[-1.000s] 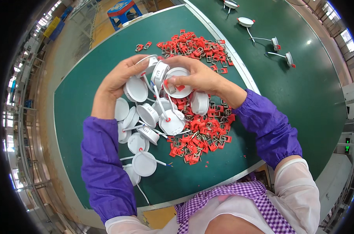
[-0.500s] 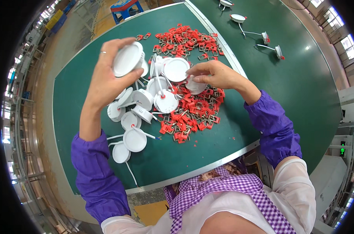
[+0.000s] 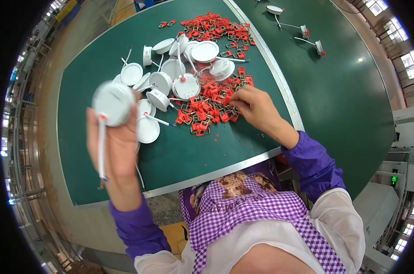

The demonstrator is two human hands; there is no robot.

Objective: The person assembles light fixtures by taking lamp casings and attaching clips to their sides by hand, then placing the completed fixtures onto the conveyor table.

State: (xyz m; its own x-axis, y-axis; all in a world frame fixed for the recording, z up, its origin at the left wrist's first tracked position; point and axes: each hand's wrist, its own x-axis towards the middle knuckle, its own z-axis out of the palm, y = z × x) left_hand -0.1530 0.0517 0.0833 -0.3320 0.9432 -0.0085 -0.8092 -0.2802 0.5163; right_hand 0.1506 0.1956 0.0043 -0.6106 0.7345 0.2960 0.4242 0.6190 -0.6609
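In my raised left hand (image 3: 118, 148) is a round white downlight (image 3: 113, 102), slightly blurred. Its back faces up, and a white cable hangs from a red grommet down over my palm. My right hand (image 3: 257, 107) is at the right edge of a pile of red clips (image 3: 211, 102) with metal wire frames. Its thumb and fingers are pinched at a red clip there; the fingertips partly hide it. Just beyond lies a white downlight (image 3: 222, 69) on the clips. Several more white downlights (image 3: 172, 68) with cables are heaped between my hands and farther off.
A second heap of red clips (image 3: 211, 27) lies at the far side of the green table (image 3: 193, 155). A pale metal strip (image 3: 275, 73) divides it from another green surface (image 3: 339, 91) at right, where a few wired downlights (image 3: 319, 47) stand. Loose red bits lie near the front edge.
My left hand has come nearer and turned the downlight from its front face to its back. My right hand has left a downlight on the heap and moved nearer, to the red clips.
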